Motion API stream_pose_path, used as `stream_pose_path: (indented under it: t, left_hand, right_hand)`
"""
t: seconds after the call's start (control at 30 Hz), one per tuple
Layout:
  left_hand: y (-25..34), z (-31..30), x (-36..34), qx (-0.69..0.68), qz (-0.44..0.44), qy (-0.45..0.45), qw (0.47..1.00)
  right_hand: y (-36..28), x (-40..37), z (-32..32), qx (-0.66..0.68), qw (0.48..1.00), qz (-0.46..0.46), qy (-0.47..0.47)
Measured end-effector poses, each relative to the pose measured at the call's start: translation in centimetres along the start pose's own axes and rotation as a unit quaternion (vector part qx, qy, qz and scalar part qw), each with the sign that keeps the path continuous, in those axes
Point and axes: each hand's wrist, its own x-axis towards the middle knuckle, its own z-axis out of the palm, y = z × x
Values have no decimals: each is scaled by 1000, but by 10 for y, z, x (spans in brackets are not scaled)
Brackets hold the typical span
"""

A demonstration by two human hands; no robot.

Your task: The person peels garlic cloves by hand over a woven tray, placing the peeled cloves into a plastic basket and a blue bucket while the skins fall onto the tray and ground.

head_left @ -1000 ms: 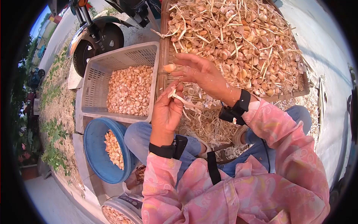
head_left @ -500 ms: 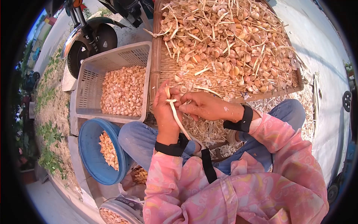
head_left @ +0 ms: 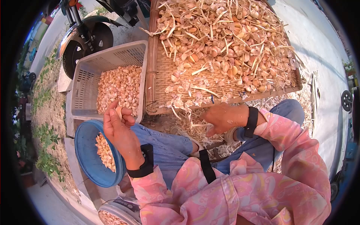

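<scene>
Now, at the far left, the bowl [head_left: 84,157] lies part filled with loose cloves. Our left hand [head_left: 120,131] has swung out over its far rim, away from the right one it met half a second ago. Its thumb and forefingers are pinched around a single clove [head_left: 119,111], and the other fingers are half curled. Just beyond it stands the basket [head_left: 84,86], also holding loose cloves. Right of that, the tray [head_left: 152,75] carries the heap of garlic [head_left: 225,37]. Our right hand [head_left: 221,117] has dropped below the tray's near edge, with its fingers loosely curled. It seems to keep a bit of stalk [head_left: 197,125], though we cannot tell for sure. We judge that the clove has now come free of its stalk and sits over the bowl.
</scene>
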Motion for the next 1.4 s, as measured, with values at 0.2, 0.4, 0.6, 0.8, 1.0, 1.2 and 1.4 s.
stream_pose_path:
  t: [0.2, 0.4, 0.6, 0.8, 1.0, 1.2, 1.4]
  left_hand:
    - [0, -164, 11, 574, 67, 43, 815]
    - [-5, -31, 25, 357, -27, -88, 930]
    - [-53, 70, 24, 212, -99, -195, 952]
    - [-56, 92, 3, -155, -312, -224, 910]
    - [-9, 80, -34, -298, -371, -271, 837]
    - [114, 114, -100, -520, -105, -469, 706]
    - [115, 112, -115, -656, -128, -448, 593]
  right_hand:
    - [42, 71, -35, 82, 934, 51, 343]
    - [65, 128, -37, -82, 937, 51, 335]
    - [54, 88, -50, 300, 898, 28, 319]
    - [27, 47, -39, 382, 814, -88, 428]
    - [47, 36, -39, 288, 868, 18, 404]
    - [91, 94, -43, -52, 921, 68, 381]
    - [84, 87, -47, 75, 918, 73, 383]
